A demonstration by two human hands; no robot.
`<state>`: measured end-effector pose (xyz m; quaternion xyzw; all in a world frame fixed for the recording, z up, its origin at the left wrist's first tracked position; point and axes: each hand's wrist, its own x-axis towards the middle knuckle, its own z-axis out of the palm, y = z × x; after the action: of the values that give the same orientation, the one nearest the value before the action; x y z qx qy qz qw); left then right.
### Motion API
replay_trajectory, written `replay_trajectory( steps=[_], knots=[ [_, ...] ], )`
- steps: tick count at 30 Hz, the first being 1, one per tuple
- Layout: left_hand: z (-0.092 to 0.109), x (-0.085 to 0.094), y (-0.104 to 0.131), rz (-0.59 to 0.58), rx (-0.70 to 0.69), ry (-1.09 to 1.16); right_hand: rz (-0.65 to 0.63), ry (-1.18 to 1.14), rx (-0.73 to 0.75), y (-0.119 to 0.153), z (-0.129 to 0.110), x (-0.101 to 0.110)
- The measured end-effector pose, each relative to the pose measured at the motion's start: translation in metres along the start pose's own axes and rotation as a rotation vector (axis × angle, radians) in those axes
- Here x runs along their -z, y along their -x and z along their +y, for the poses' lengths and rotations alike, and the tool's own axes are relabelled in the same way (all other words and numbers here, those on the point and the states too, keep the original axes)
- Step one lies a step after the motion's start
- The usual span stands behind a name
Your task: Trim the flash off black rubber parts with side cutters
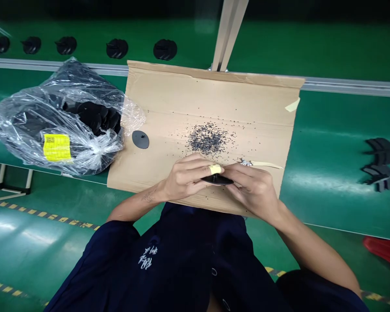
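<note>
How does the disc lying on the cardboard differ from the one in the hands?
The loose disc lies on the cardboard, untouched; the held disc is between the left hand and right hand. The loose disc shows its broad face; the held disc appears nearly edge-on. Both are dark.

Crinkled, glossy clear plastic bag

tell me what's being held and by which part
A thin black disc, held near its rim from opposite sides by the left hand and right hand.
</note>
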<state>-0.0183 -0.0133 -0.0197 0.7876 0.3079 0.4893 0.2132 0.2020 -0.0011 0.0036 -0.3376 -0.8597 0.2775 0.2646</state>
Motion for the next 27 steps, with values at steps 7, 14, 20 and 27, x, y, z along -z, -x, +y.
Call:
replay_trajectory(
  steps=[7,14,20,27],
  knots=[
    [0.004,-0.003,-0.005,0.006,0.035,0.03,0.053,-0.186,-0.052,-0.002,-0.004,-0.003],
    [0.001,0.001,0.004,-0.023,0.166,0.082,-0.004,0.057,-0.08,0.017,0.019,0.008],
    [-0.005,0.009,0.017,0.046,0.346,0.046,-0.144,0.514,-0.313,0.063,0.053,0.025],
    [-0.005,0.005,0.003,-0.006,0.21,0.067,0.021,0.303,-0.187,0.046,0.028,0.028]
  ],
)
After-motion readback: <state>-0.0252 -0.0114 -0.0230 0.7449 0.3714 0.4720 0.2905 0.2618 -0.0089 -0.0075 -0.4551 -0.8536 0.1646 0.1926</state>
